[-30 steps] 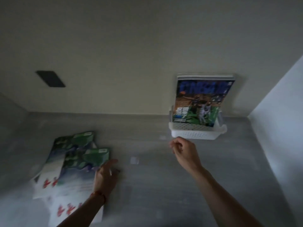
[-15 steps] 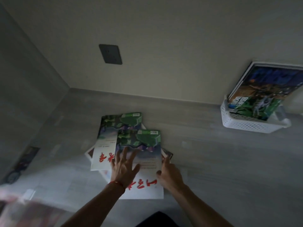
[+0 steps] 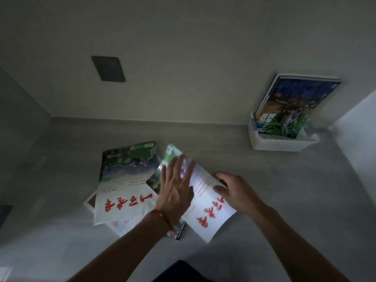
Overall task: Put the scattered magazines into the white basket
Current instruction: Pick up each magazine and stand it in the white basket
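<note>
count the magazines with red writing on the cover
2: one magazine lies flat left of the hands, the other is under both hands. More covers in the pile beneath are partly hidden.

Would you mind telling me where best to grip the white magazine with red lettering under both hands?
Probably its right long edge, from the right: the white magazine with red lettering lies flat and skewed, its right side overhanging bare counter, where the right hand already pinches; the left hand presses flat.

Glossy paper magazines [image 3: 126,180] by the left hand [image 3: 175,192]; perforated white plastic basket [image 3: 280,142]; matt, smooth grey surface [image 3: 264,180].
</note>
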